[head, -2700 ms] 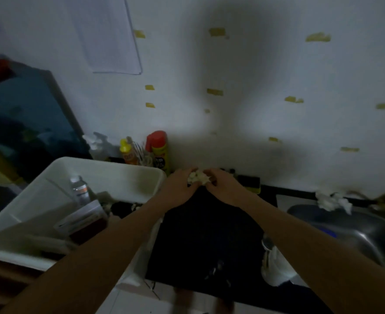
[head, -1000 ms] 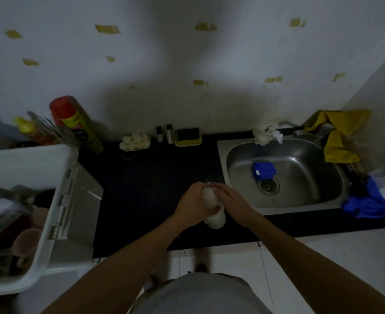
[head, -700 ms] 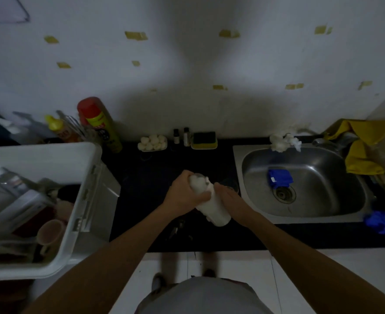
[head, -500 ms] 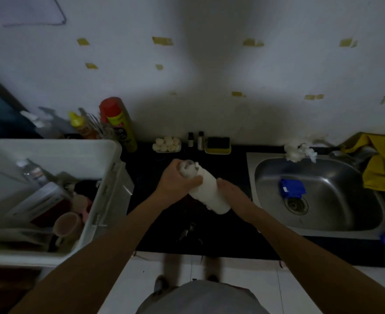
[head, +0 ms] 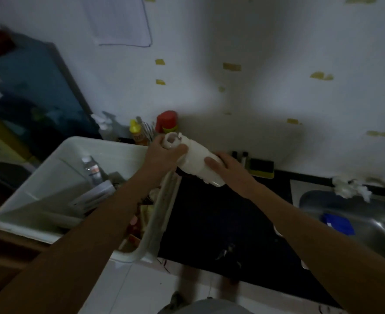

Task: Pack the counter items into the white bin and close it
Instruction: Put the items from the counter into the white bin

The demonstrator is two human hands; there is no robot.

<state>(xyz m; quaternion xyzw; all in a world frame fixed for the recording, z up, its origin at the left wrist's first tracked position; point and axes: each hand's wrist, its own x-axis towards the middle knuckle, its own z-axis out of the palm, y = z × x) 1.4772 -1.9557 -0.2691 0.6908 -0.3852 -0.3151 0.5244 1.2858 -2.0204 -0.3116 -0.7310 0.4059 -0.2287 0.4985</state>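
Both hands on the white bottle [head: 196,162], held tilted in the air above the counter's [head: 212,223] black top, cap end up-left, right at the white bin's [head: 51,175] near-right corner. Left hand [head: 164,155] is wrapped round the neck just under the cap, fingers closed on it; right hand [head: 230,168] grips the lower body, thumb laid across the front, base poking out below. Bin's open, w/ stuff already inside: a clear bottle [head: 92,169], a flat box or two [head: 94,196], more bits along the right wall, too dim to name. Behind the bin at the wall: red-capped spray can [head: 167,122], yellow squeeze bottle [head: 135,132], some metal utensils betw. them. Further right along the wall, two small dark bottles [head: 239,156] and a black-on-yellow sponge [head: 260,168] on the counter. Steel sink [head: 368,214] far right, blue item [head: 337,226] in the basin, white wad [head: 349,189] on its back rim.
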